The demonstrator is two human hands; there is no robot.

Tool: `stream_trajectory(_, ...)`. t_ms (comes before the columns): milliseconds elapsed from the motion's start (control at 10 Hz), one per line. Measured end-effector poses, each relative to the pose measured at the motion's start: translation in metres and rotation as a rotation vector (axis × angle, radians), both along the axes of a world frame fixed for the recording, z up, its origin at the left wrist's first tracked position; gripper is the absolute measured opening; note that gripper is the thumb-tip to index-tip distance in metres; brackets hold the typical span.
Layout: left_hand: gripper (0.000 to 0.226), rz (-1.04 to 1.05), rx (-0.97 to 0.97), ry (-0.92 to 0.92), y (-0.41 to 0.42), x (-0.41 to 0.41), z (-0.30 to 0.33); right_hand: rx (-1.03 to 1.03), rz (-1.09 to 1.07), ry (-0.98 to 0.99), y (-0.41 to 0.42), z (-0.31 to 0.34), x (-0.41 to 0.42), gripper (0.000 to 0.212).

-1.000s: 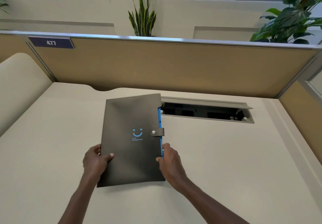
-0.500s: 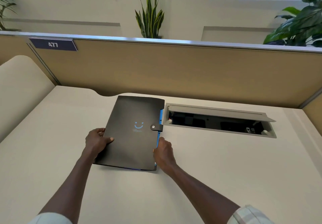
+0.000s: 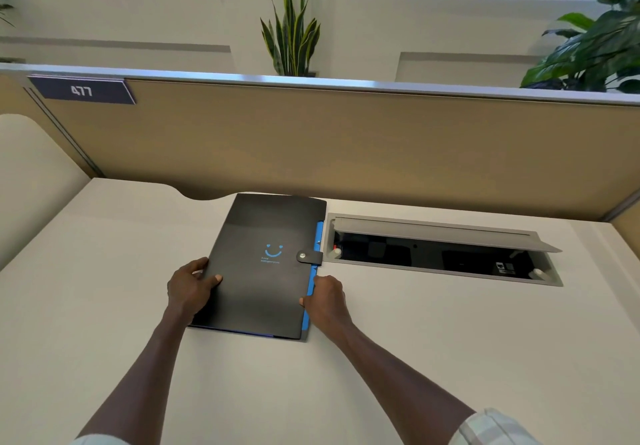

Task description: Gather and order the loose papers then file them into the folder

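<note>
A black folder (image 3: pixel 266 233) with a blue smiley logo lies flat and closed on the beige desk (image 3: pixel 415 340), its far edge near the partition. A snap strap holds its right side shut, and blue inner edges show along that side. My left hand (image 3: pixel 188 289) grips the folder's left edge, thumb on the cover. My right hand (image 3: pixel 323 301) holds the right edge low down, fingers against the blue edge. No loose papers are in view.
An open cable tray (image 3: pixel 440 254) with a raised grey lid is sunk into the desk just right of the folder. A tan partition (image 3: pixel 346 140) bearing a "477" sign runs along the back, with plants behind it. A cream chair back (image 3: pixel 31 174) stands at the left.
Both hands have pushed the folder away from me across the desk until it lies flat near the partition. The grip on both edges is unchanged.
</note>
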State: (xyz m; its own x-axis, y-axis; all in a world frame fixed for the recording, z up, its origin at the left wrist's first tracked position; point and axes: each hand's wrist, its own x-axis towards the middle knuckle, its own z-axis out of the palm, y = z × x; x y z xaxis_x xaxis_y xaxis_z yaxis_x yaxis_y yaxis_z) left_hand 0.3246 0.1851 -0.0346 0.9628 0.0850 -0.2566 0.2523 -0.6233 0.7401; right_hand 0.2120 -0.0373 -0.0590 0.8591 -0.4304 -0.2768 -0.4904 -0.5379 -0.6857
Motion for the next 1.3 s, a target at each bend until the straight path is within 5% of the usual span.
stream_trajectory(100, 0.054, 0.003, -0.003, -0.005, -0.002, 0.008, -0.004, -0.012, 0.003, -0.021, -0.005, -0.003, 0.007, 0.049)
stream_trajectory(300, 0.053, -0.018, 0.036, -0.028, -0.003, 0.022, -0.011, 0.015, 0.019, -0.013, -0.009, -0.008, 0.020, 0.029)
stream_trajectory(1000, 0.058, -0.052, 0.100, -0.025, -0.004, 0.022, -0.005, -0.038, 0.039, 0.007, -0.007, 0.002, 0.018, 0.027)
stream_trajectory(1100, 0.060, -0.092, 0.199, -0.144, -0.011, 0.003, 0.002, -0.034, 0.017, 0.008, -0.011, 0.013, 0.002, 0.026)
stream_trajectory(1200, 0.038, -0.154, 0.170, -0.318, -0.020, -0.024, 0.005, -0.149, 0.040, -0.058, -0.017, 0.027, -0.027, 0.035)
stream_trajectory(1300, 0.052, -0.220, 0.154, -0.329, -0.031, -0.060, 0.000, -0.299, 0.074, -0.123, -0.021, 0.033, -0.068, 0.041)
